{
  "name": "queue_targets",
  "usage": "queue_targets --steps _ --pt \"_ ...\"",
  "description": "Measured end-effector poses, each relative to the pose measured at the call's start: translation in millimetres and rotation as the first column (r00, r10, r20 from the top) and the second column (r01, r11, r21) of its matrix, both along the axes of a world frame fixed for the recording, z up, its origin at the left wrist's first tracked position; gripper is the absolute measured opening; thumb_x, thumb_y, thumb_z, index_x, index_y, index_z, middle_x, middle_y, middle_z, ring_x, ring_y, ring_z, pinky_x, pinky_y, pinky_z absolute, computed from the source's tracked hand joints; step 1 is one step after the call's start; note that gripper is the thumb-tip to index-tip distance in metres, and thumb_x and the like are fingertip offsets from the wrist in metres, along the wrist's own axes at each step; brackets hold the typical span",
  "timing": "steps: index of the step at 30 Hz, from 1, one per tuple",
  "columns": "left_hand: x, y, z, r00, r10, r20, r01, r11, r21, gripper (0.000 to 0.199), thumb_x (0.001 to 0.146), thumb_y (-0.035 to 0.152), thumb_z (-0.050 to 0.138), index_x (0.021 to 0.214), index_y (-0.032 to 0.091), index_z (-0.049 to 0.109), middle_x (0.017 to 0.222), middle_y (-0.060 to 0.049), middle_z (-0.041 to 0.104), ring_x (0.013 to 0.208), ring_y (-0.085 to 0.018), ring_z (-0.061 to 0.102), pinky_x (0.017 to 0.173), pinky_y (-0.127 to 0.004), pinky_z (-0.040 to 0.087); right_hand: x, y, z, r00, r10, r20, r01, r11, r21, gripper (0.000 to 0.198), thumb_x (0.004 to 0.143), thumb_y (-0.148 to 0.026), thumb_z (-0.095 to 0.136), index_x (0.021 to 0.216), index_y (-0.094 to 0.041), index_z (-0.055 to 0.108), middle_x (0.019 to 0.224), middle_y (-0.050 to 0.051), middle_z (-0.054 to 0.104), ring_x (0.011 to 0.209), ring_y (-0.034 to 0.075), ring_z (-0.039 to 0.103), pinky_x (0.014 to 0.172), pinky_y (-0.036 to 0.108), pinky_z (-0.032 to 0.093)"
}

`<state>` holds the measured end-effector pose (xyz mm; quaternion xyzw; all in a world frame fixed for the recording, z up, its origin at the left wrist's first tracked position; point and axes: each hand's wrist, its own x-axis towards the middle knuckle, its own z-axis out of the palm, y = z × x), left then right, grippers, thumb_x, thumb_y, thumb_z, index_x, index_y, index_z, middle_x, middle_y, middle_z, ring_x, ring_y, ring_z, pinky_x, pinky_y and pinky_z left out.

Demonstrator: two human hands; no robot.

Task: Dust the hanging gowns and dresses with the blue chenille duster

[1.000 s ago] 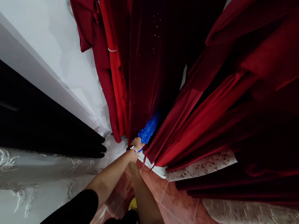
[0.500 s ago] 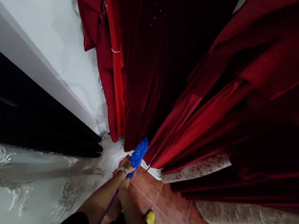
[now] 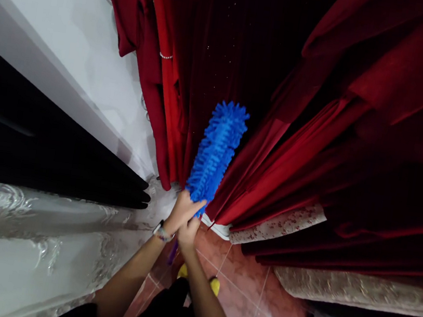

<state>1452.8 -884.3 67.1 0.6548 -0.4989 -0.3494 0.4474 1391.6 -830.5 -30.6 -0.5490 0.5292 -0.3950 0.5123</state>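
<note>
A blue microfibre duster (image 3: 218, 151) stands out in front of me, its shaggy head tilted up and slightly right before the dark red curtains (image 3: 207, 100). My left hand (image 3: 184, 210), with a watch and bracelet on the wrist, is closed around the lower end of the blue head. Just below it, my right hand (image 3: 188, 233) is closed on the duster too; most of its grip is hidden. A piece of purple handle (image 3: 173, 253) shows beneath the hands. Whether the head touches the cloth, I cannot tell.
Black cloth (image 3: 40, 145) and white embroidered fabric (image 3: 7, 235) hang at the left, near a white wall (image 3: 58, 16). Red and patterned fabrics (image 3: 281, 223) hang to the right. My yellow shoes (image 3: 214, 286) stand on reddish floor tiles (image 3: 241, 283).
Both hands have raised the duster from low near the floor, bringing it up and closer to me. My hands still grip it.
</note>
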Motion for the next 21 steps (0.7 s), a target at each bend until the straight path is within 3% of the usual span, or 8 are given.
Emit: queue_targets --steps 3,6,8,10,13,16,21 --pt "0 -57 60.1 0.999 -0.049 -0.014 0.045 0.975 -0.217 0.027 0.089 0.036 0.08 0.112 0.021 0.08 0.109 -0.007 0.086 0.1 -0.027 0.081 0.1 -0.042 0.065 9 -70 40 0.977 -0.171 0.128 0.183 0.979 -0.089 0.026 0.099 -0.037 0.056 0.081 -0.023 0.069 0.08 0.009 0.073 0.079 0.027 0.07 0.077 0.048 0.064" --pt "-6 -101 107.6 0.995 -0.089 0.041 0.098 0.926 -0.364 0.047 0.087 0.04 0.087 0.13 0.023 0.076 0.124 -0.009 0.085 0.113 -0.027 0.08 0.108 -0.042 0.063 13 -127 82 0.952 -0.191 0.239 0.244 0.946 -0.215 0.031 0.1 -0.038 0.057 0.072 -0.025 0.059 0.068 0.002 0.063 0.073 0.021 0.064 0.072 0.04 0.062" --pt "-8 -128 129.1 0.993 -0.082 0.085 0.109 0.912 -0.395 0.056 0.085 0.04 0.09 0.136 0.022 0.074 0.128 -0.009 0.083 0.12 -0.027 0.079 0.112 -0.041 0.061 16 -160 105 0.942 -0.177 0.285 0.253 0.933 -0.258 0.034 0.101 -0.041 0.059 0.071 -0.025 0.057 0.066 0.0 0.06 0.072 0.019 0.063 0.072 0.035 0.06" --pt "-6 -155 139.2 0.989 -0.059 0.136 0.105 0.926 -0.364 0.054 0.085 0.038 0.089 0.134 0.021 0.075 0.127 -0.009 0.084 0.12 -0.028 0.079 0.11 -0.039 0.061 21 -188 119 0.932 -0.188 0.31 0.272 0.928 -0.254 0.034 0.101 -0.043 0.061 0.073 -0.025 0.056 0.068 0.0 0.062 0.072 0.018 0.062 0.073 0.033 0.059" --pt "2 -189 129.5 0.971 -0.023 0.238 0.079 0.971 -0.226 0.034 0.087 0.034 0.085 0.116 0.019 0.08 0.113 -0.01 0.086 0.109 -0.028 0.081 0.102 -0.036 0.061 33 -215 116 0.918 -0.235 0.319 0.298 0.94 -0.164 0.029 0.1 -0.041 0.059 0.077 -0.023 0.06 0.075 0.002 0.068 0.073 0.019 0.063 0.071 0.031 0.056" --pt "10 -201 94.9 0.947 -0.016 0.321 0.037 0.998 -0.059 0.021 0.087 0.035 0.082 0.1 0.018 0.08 0.099 -0.012 0.085 0.096 -0.028 0.081 0.094 -0.037 0.062 44 -215 88 0.926 -0.26 0.275 0.269 0.963 0.002 0.021 0.095 -0.037 0.062 0.081 -0.022 0.063 0.077 0.003 0.071 0.078 0.02 0.066 0.073 0.03 0.055" --pt "19 -168 21.4 0.967 -0.053 0.248 0.007 0.983 0.186 0.018 0.082 0.031 0.084 0.083 0.016 0.075 0.079 -0.011 0.08 0.09 -0.025 0.079 0.093 -0.035 0.06 54 -171 24 0.962 -0.253 0.103 0.226 0.949 0.22 0.017 0.099 -0.033 0.063 0.093 -0.018 0.066 0.089 0.007 0.076 0.089 0.021 0.069 0.082 0.031 0.057"
